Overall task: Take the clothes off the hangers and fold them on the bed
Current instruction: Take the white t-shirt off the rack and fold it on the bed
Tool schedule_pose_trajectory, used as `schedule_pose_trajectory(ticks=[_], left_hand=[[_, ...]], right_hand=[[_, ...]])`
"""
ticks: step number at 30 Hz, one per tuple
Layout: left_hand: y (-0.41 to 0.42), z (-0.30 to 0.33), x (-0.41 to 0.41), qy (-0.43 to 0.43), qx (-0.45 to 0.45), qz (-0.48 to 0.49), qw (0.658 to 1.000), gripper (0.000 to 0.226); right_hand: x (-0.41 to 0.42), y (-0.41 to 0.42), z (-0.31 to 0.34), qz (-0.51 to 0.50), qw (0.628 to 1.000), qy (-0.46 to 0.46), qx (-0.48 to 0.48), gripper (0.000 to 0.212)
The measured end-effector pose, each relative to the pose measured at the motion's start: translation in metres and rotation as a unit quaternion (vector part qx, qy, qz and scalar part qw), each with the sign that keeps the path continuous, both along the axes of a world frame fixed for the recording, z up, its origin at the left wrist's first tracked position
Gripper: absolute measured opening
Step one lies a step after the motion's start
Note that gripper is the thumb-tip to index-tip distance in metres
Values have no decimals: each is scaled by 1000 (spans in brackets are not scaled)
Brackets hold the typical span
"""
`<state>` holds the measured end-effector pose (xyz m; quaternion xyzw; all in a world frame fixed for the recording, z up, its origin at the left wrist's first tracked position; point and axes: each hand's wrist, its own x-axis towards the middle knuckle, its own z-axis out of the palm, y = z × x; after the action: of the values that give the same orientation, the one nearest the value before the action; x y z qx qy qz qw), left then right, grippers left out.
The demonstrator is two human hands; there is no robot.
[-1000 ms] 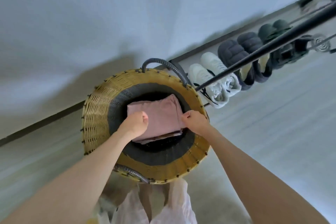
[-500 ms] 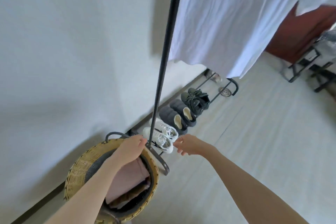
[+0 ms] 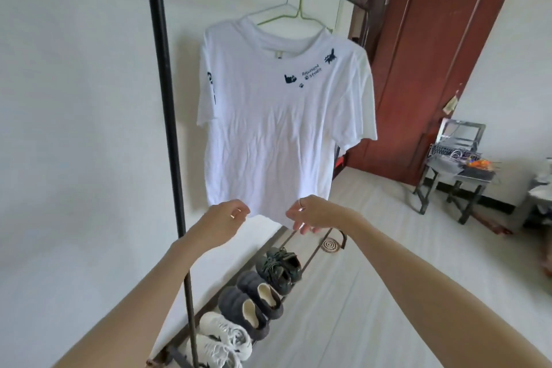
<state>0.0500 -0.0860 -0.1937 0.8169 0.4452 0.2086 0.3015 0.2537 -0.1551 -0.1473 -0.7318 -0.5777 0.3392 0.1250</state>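
Reaching up with both arms toward the white T-shirt, which hangs on a pale green wire hanger hooked over the black rail of the clothes rack. It's straight ahead of me and above my hands, so everything I need to get at is up and forward from here. The shirt's long axis runs top to bottom: neck hole up at the hanger, hem down at my fingers, printed front facing me and turned a little to my left.

My left hand is at the hem's left corner with its fingers curled loosely. Can't honestly tell if it's pinching fabric or just brushing it. My right hand is at the lower right of the hem, fingers apart and relaxed, touching or just in front of the cloth, not gripping as far as I can see.

Both hands are about equally near the hem, but the hanger's hook sits well above them. The left one is closer to the rack's upright post.

My guess for the next bit: getting the shirt off means going up to the neckline or hook, not tugging down on the hem.
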Motion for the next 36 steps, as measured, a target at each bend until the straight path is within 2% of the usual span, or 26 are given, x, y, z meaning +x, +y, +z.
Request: schedule_pose_trajectory(ticks=[7, 12, 17, 21, 22, 27, 29, 32, 36], left_hand=[[58, 97, 45, -14, 147, -15, 989, 21], [111, 168, 72, -22, 292, 5, 956, 25], [155, 231, 99, -4, 452, 44, 891, 31], [185, 271, 119, 34, 627, 53, 777, 34], [191, 278, 123, 47, 649, 58, 757, 38], [210, 315, 136, 146, 693, 158, 688, 60], [215, 320, 135, 188, 675, 200, 685, 66], [227, 320, 135, 254, 640, 256, 678, 66], [233, 318, 133, 282, 645, 287, 650, 64]], right_hand=[[52, 49, 84, -25, 991, -59, 119, 28], [85, 110, 147, -44, 953, -151, 258, 29], [113, 159, 197, -78, 913, -239, 323, 36], [135, 194, 227, -91, 891, -273, 350, 45], [139, 202, 231, -92, 887, -276, 357, 47], [159, 249, 237, -103, 873, -308, 363, 50], [165, 261, 232, -100, 881, -313, 340, 48], [176, 281, 230, -106, 881, -284, 364, 26], [175, 289, 233, -129, 853, -284, 419, 34]])
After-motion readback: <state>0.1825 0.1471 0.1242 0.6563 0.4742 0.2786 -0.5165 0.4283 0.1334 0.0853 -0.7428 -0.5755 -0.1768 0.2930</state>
